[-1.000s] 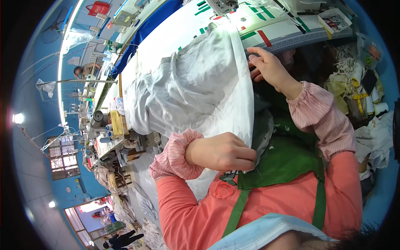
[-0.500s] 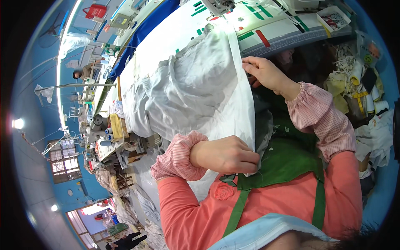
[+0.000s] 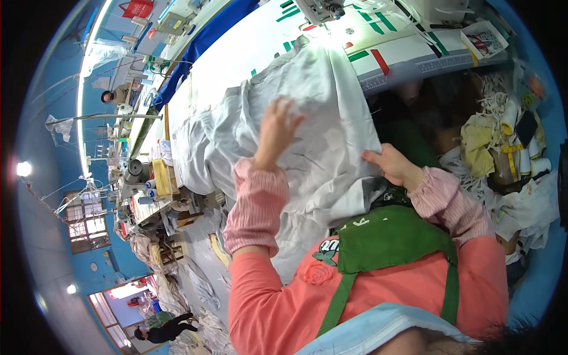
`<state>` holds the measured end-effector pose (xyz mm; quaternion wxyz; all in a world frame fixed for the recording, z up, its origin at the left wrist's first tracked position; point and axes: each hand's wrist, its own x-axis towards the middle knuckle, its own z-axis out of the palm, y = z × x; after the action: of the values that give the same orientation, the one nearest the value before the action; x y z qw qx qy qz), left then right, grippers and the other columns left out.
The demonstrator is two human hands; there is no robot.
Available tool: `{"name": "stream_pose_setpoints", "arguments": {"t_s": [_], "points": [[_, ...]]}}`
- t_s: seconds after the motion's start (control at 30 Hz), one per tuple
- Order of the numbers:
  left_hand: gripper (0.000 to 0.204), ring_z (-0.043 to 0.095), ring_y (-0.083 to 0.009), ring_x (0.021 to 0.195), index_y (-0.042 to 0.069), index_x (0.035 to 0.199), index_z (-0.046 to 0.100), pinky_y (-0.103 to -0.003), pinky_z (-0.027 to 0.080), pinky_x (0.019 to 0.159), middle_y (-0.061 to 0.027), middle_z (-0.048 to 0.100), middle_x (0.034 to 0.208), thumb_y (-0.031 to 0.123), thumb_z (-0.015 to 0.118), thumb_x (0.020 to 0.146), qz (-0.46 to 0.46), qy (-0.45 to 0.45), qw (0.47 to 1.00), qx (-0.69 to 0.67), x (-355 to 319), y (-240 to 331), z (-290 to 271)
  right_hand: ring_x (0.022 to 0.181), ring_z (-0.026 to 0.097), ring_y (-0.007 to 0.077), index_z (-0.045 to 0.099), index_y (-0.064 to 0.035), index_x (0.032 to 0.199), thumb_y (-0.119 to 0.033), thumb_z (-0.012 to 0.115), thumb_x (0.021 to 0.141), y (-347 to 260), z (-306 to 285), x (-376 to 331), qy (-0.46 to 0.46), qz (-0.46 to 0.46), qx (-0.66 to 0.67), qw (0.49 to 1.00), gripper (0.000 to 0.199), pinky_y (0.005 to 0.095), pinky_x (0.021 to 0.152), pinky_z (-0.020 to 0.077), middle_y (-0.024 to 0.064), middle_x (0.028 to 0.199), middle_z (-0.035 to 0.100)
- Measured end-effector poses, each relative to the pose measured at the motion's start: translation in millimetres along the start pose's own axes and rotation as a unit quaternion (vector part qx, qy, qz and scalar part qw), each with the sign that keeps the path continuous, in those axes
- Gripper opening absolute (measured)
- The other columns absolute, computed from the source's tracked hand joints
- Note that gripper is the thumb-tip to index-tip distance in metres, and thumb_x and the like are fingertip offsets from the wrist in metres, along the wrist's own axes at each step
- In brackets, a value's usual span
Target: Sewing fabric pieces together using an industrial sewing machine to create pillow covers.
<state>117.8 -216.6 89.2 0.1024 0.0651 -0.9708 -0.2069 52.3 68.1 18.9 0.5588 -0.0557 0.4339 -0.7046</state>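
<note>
A large piece of white fabric drapes over the sewing table towards my lap. Its far end lies under the lit head of a sewing machine. My left hand hovers over or just touches the middle of the cloth, slightly blurred, fingers apart and holding nothing. At the cloth's right edge, my right hand pinches the border between thumb and fingers. The fingers beneath the fabric are partly hidden.
Green and red tape strips mark the white tabletop, with a ruler strip along its near edge. A small white box sits far right. Thread spools and scraps fill the right side. Two other people are far left.
My left hand has let go of the near edge and moved up over the cloth. My right hand has come nearer along the right edge, and the cloth there is spread wider.
</note>
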Motion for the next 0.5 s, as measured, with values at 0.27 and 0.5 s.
{"name": "stream_pose_setpoints", "arguments": {"t_s": [0.27,0.5], "points": [[0.061,0.022,-0.0380,0.139,0.015,0.140,0.041,-0.055,0.016,0.110,-0.0173,0.030,0.148,0.049,0.049,0.090,-0.099,0.038,0.977,0.187,26,-90,3,0.059,0.051,0.0047,0.068,0.0049,0.083,-0.023,0.065,0.090,22,-39,-21,0.075,-0.066,-0.283,0.954,0.028,0.0257,0.054,0.0445,0.0021,0.063,0.063],[0.058,0.022,-0.0347,0.139,0.016,0.140,0.041,-0.051,0.014,0.112,-0.0144,0.030,0.149,0.044,0.051,0.090,-0.089,0.023,0.979,0.184,51,-116,-11,0.066,0.067,0.0163,0.068,0.0032,0.089,-0.014,0.066,0.084,9,-46,-5,0.048,-0.071,-0.377,0.922,0.018,0.0294,0.059,0.0492,0.0197,0.076,0.067]]}}
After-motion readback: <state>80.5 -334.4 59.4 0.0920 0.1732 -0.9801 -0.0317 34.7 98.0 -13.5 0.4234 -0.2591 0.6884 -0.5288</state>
